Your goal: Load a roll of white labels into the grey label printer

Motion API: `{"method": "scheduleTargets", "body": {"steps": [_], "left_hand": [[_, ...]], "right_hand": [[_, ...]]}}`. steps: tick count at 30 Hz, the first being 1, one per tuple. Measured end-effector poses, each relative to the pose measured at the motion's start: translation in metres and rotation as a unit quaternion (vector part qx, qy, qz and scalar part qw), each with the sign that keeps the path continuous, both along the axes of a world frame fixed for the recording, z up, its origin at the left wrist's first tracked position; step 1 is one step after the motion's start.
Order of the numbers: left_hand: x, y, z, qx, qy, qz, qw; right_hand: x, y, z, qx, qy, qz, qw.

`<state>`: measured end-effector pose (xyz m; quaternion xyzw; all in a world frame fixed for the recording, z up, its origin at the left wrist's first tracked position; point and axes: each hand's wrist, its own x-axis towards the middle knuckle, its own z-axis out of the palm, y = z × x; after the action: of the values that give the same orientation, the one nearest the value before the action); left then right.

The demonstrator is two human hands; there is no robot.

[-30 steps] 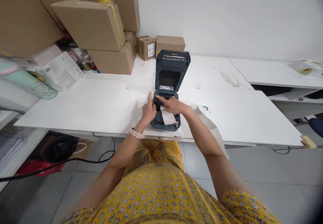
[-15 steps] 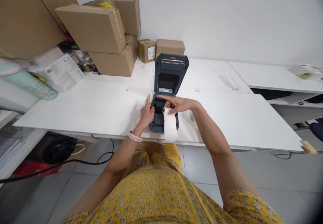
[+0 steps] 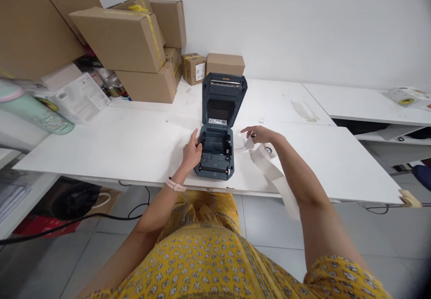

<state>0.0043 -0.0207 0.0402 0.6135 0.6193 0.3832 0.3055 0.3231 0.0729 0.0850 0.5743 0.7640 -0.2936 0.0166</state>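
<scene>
A dark blue-grey label printer (image 3: 215, 160) stands on the white table with its lid raised and its roll bay showing no roll. My left hand (image 3: 192, 153) grips the printer's left edge, thumb at the rim and index finger pointing up along the side. To the right of the printer, my right hand (image 3: 258, 134) hovers low with its index finger stretched out and the others bent. Below it lies a roll of white label paper (image 3: 269, 150), whose loose strip (image 3: 278, 178) runs over the table's front edge. A crumpled white piece (image 3: 249, 143) shows under the fingertips; contact is unclear.
Cardboard boxes (image 3: 117, 41) are stacked at the back left, with two smaller boxes (image 3: 226, 63) behind the printer. A mint-green bottle (image 3: 40, 110) and a white box (image 3: 82, 97) occupy the left end. Another patterned white box (image 3: 406, 97) rests at far right.
My right hand has moved right, out of the printer, and the paper roll it held inside is no longer there. A roll with a long strip now shows on the table. The left hand stays.
</scene>
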Motion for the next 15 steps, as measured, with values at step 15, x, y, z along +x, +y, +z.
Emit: {"method": "scheduleTargets", "body": {"steps": [15], "left_hand": [[0.0,0.001,0.002,0.011,0.033,-0.007,0.999]], "right_hand": [[0.104,-0.084,-0.019,-0.105,0.275,-0.094,0.951]]}}
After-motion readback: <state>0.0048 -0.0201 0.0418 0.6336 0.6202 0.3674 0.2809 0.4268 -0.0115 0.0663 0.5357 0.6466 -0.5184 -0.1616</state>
